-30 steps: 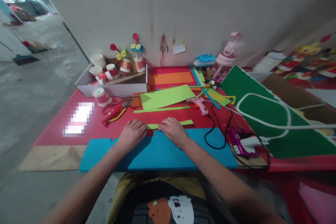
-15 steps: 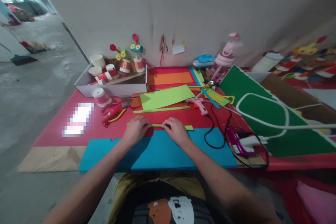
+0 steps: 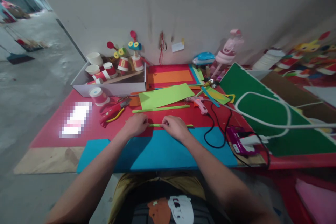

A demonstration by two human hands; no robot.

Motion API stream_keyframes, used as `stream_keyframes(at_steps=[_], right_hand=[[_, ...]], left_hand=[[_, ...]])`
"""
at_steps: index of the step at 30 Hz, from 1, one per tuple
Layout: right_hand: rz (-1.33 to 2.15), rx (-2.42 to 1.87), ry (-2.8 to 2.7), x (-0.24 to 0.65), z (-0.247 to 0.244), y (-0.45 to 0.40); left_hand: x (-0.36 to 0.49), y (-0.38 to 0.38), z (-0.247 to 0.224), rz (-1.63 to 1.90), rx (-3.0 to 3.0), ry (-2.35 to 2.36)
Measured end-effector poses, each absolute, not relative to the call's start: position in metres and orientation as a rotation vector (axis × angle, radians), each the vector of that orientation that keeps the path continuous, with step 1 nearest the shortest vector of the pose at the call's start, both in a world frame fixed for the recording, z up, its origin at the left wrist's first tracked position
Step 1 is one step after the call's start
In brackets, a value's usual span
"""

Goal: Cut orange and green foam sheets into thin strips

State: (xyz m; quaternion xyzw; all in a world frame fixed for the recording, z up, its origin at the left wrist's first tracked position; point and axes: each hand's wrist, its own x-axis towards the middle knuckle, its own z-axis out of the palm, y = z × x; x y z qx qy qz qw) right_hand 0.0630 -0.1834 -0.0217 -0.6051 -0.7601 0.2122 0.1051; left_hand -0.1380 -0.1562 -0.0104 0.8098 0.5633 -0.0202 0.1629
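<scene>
A narrow light-green paper strip runs sideways between my two hands, just beyond the blue sheet. My left hand pinches it on the left, fingers closed. The fingers of my right hand are closed on it too, and its far end sticks out to the right of that hand. A second green strip lies a little farther away, in front of a wide light-green sheet. To the right of these rests a pink glue gun.
Red-handled pliers and a paper cup lie left, before a white box of cup figures. A purple power strip with cables and a green board are at right. A partition stands behind.
Both hands still hold the strip, with slightly more of it showing between them. My left hand has shifted a little left. The view has tilted slightly.
</scene>
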Motion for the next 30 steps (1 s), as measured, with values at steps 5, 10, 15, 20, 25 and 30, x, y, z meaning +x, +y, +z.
stream_keyframes(at_steps=[5,10,15,20,25,30], right_hand=[[0.657,-1.801,-2.249,0.0638,-0.0196,-0.1793],[0.671,-1.815,-2.232,0.0635,-0.0203,-0.1791],[0.663,-1.827,-2.228,0.0632,-0.0204,-0.1793],[0.6,-1.859,-2.286,0.062,-0.02,-0.1791],[0.558,-1.909,-2.324,0.059,-0.0183,-0.177],[0.57,-1.962,-2.382,0.0551,-0.0118,-0.1735]], left_hand=[[-0.1365,-0.1506,-0.007,-0.149,2.298,1.576],[-0.1366,-0.1489,-0.007,-0.134,2.302,1.539],[-0.1361,-0.1525,-0.0064,-0.114,2.294,1.574],[-0.1342,-0.1501,-0.0072,-0.22,2.323,1.589],[-0.1314,-0.1477,-0.0056,-0.267,2.342,1.59],[-0.1284,-0.1465,-0.0032,-0.316,2.356,1.577]])
